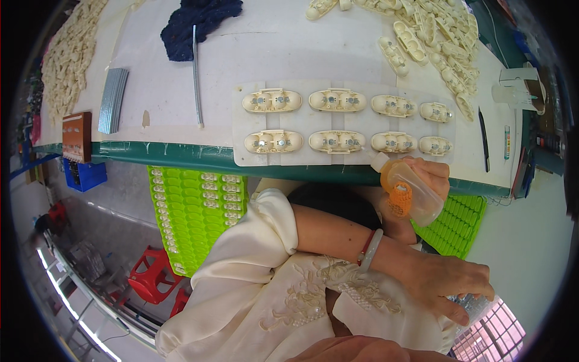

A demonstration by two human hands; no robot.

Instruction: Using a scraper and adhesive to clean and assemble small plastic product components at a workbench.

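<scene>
One squeeze bottle (408,192) gripped in right hand (429,175), nozzle touching white tray (241,120) edge.

Cream embroidered sleeve (253,265) — pale bangle (370,249)

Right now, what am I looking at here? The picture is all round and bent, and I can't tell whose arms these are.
A wide-angle camera worn on a person's head looks down, so straight edges curve. There is no machine, only two bare hands. The right hand holds a small squeeze bottle of orange liquid at the table's edge, nozzle toward a white tray holding eight cream plastic parts in two rows. The left hand, with bracelets, crosses over and reaches down on the right. More cream parts are heaped behind. Green trays sit below the table.
</scene>
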